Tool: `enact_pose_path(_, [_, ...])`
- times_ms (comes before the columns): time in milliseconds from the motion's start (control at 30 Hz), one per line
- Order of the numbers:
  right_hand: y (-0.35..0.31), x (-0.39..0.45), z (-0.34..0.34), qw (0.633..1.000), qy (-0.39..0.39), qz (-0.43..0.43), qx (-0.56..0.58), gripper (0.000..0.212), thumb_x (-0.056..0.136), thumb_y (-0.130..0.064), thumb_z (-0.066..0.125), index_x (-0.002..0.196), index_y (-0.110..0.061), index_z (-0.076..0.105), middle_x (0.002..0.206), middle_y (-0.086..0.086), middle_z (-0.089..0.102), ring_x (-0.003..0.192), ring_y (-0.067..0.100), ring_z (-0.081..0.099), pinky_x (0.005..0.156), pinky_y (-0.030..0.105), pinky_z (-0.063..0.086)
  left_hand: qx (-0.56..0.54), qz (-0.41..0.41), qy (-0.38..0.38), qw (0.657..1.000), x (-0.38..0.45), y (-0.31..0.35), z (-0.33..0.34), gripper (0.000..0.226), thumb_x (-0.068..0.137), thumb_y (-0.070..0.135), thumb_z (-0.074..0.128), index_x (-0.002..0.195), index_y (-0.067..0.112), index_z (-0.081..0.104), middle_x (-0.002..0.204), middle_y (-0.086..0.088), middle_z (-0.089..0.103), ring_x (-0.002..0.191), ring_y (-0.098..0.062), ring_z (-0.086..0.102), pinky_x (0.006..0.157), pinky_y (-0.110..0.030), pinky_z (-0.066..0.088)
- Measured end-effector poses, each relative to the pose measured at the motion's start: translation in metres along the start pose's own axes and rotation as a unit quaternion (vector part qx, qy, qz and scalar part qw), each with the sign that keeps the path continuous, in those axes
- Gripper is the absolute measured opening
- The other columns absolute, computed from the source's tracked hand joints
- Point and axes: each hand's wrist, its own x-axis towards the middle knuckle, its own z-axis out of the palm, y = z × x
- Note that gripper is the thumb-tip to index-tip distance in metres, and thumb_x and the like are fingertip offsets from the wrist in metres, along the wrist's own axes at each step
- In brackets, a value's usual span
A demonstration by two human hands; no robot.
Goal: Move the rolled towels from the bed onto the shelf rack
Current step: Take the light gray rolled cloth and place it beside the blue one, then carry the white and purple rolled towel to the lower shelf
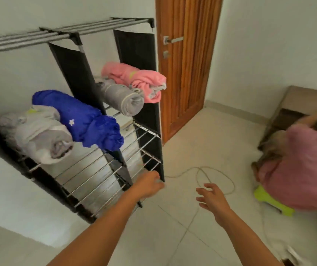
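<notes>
Four towels (80, 116) are lying on rack (104, 166), ends outward for reach; left hand (146, 185), fingers curled, and right hand (211, 198), fingers spread, are holding nothing below them.

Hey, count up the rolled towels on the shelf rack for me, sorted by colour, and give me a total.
Grey: 2, the grey towel beside the blue one and the grey towel beside the pink one
Blue: 1, the blue towel
Pink: 1, the pink towel
Total: 4 on the shelf rack
</notes>
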Motion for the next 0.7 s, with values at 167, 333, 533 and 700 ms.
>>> enact_pose_path(167, [0.077,-0.080,-0.137,0.973,0.204,0.023,0.109,0.023,0.088,-0.010,0.060,0.110,-0.011,0.053,0.098,0.010,0.062,0.075,0.021,0.061,0.064,0.029,0.048,0.018,0.066,-0.185,0.980,0.009,0.072,0.128,0.026,0.090,0.035,0.062,0.106,0.014,0.061,0.102,-0.007,0.062,0.087,-0.018,0.056,0.058,-0.020,0.038])
enact_pose_path(333, [0.168,-0.200,-0.239,0.915,0.354,0.081,0.177,0.010,0.090,-0.011,0.057,0.099,-0.012,0.054,0.081,0.006,0.059,0.064,0.016,0.056,0.061,0.027,0.045,-0.045,0.106,-0.318,0.941,-0.056,0.170,0.243,0.012,0.091,0.024,0.058,0.080,0.021,0.057,0.084,-0.003,0.059,0.071,-0.015,0.053,0.058,-0.023,0.035])
enact_pose_path(533, [0.250,-0.310,-0.326,0.800,0.509,0.100,0.302,0.015,0.091,-0.014,0.058,0.105,-0.008,0.057,0.094,0.012,0.062,0.075,0.020,0.060,0.063,0.029,0.048,-0.023,0.148,-0.473,0.868,-0.163,0.270,0.367,0.012,0.094,0.024,0.057,0.083,0.022,0.054,0.080,0.003,0.057,0.065,-0.009,0.053,0.059,-0.023,0.037])
enact_pose_path(700, [0.311,-0.352,-0.395,0.736,0.562,0.103,0.363,0.024,0.092,-0.015,0.057,0.114,-0.005,0.055,0.101,0.013,0.062,0.085,0.022,0.061,0.084,0.041,0.052,0.018,0.157,-0.538,0.828,-0.236,0.333,0.468,0.013,0.094,0.029,0.058,0.098,0.017,0.055,0.092,0.000,0.059,0.076,-0.013,0.059,0.065,-0.026,0.045])
